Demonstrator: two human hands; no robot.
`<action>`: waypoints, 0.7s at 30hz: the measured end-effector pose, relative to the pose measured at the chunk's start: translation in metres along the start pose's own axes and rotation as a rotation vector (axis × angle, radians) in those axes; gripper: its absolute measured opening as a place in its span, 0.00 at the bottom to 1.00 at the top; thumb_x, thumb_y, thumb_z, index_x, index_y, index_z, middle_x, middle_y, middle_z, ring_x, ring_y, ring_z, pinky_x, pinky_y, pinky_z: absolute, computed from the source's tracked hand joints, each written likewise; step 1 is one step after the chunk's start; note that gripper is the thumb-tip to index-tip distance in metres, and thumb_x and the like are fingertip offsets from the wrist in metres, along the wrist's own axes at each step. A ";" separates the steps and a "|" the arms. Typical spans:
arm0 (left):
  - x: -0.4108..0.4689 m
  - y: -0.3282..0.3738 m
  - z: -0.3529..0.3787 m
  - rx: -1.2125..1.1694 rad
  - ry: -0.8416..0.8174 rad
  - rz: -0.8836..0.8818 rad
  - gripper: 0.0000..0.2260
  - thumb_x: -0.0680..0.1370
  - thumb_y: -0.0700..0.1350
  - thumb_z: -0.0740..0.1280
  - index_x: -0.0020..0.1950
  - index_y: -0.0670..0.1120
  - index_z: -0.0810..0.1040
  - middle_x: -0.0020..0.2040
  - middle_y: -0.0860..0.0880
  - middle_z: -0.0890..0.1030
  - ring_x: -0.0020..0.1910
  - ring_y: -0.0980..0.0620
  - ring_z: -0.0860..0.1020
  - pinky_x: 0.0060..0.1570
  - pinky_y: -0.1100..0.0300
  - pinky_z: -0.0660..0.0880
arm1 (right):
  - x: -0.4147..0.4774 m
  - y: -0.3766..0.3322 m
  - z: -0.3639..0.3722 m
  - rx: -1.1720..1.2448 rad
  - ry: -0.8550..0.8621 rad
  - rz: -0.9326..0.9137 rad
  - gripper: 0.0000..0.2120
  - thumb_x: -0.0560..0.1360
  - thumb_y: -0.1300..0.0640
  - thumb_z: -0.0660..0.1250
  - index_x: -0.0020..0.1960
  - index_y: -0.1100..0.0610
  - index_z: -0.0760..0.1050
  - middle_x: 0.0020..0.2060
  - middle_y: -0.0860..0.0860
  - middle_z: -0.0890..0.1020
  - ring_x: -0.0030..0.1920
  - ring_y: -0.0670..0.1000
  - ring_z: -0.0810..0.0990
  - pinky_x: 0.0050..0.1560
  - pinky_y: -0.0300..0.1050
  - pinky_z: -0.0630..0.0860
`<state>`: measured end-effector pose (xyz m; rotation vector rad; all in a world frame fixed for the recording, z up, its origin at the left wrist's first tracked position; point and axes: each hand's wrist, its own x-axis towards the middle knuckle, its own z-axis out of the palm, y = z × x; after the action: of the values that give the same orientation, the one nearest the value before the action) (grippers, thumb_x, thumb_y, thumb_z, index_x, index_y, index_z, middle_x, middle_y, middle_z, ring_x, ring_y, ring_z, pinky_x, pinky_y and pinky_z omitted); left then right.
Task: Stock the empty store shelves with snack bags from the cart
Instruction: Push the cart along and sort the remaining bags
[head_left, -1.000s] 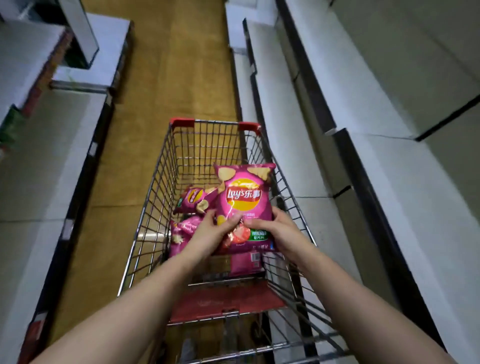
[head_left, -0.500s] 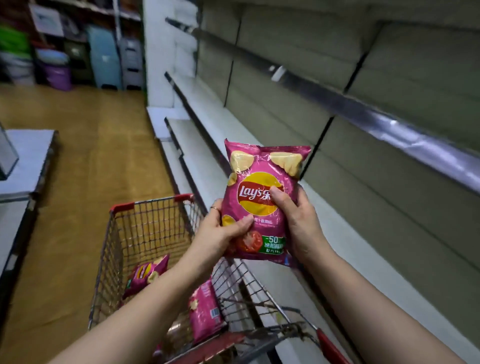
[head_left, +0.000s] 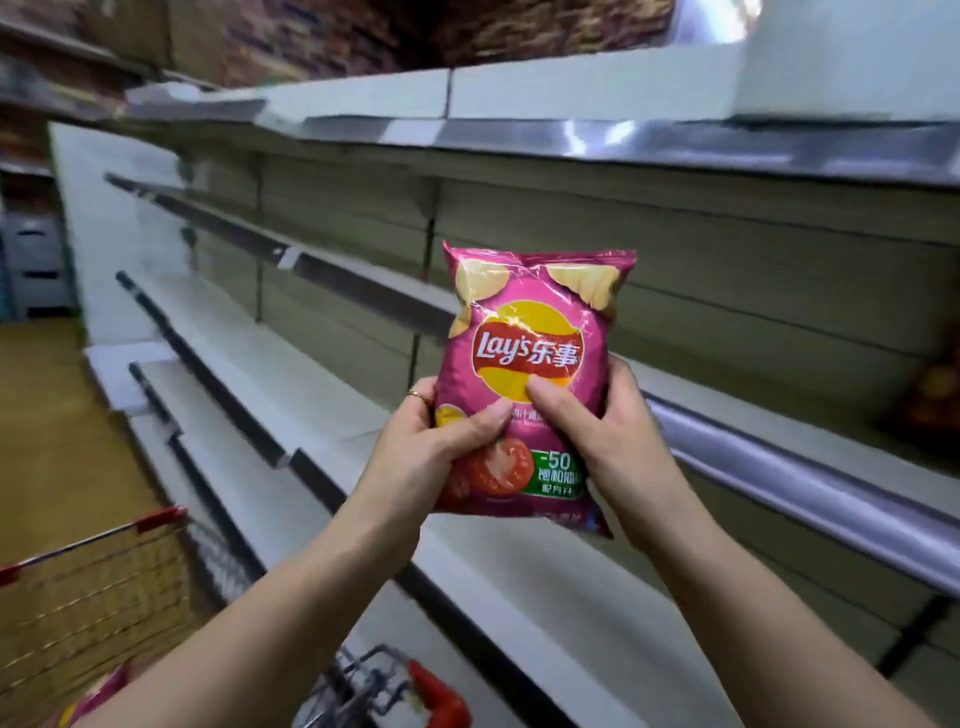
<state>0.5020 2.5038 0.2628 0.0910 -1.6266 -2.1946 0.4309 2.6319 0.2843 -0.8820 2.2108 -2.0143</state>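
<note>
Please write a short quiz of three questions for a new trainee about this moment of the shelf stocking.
1. True or false: the pink chip bag is held upright, with its front toward the camera.
2. How many hands hold the bag? A) none B) one C) two
3. Fill in: the cart shows at the lower ____ of the view.

Key
1. True.
2. C: the left hand and the right hand both grip it.
3. left

Cart (head_left: 104, 587) blurred, cut off by the left edge

One held snack bag (head_left: 524, 364), left hand (head_left: 421, 457), right hand (head_left: 613, 447), one cart (head_left: 93, 587).
</note>
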 end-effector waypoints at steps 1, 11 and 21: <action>-0.004 0.001 0.020 0.019 -0.053 -0.013 0.24 0.64 0.48 0.72 0.59 0.47 0.75 0.48 0.48 0.85 0.43 0.48 0.84 0.39 0.57 0.81 | -0.009 -0.005 -0.021 -0.017 0.047 -0.007 0.37 0.59 0.41 0.77 0.63 0.51 0.68 0.53 0.49 0.82 0.48 0.51 0.84 0.49 0.54 0.81; -0.012 0.002 0.198 0.191 -0.496 -0.143 0.20 0.71 0.50 0.71 0.58 0.43 0.74 0.46 0.43 0.85 0.39 0.48 0.84 0.33 0.59 0.80 | -0.077 -0.051 -0.200 -0.032 0.325 0.109 0.17 0.71 0.50 0.71 0.54 0.60 0.77 0.45 0.58 0.85 0.44 0.57 0.85 0.50 0.55 0.81; 0.066 -0.011 0.302 0.389 -0.568 -0.147 0.05 0.75 0.44 0.69 0.46 0.45 0.75 0.40 0.46 0.81 0.37 0.50 0.80 0.36 0.59 0.78 | -0.019 -0.050 -0.281 0.003 0.579 0.207 0.23 0.69 0.60 0.74 0.62 0.61 0.75 0.54 0.59 0.82 0.52 0.58 0.81 0.57 0.52 0.77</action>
<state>0.3512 2.7554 0.3609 -0.3455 -2.4121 -2.0902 0.3587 2.8948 0.3706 -0.0447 2.4169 -2.3793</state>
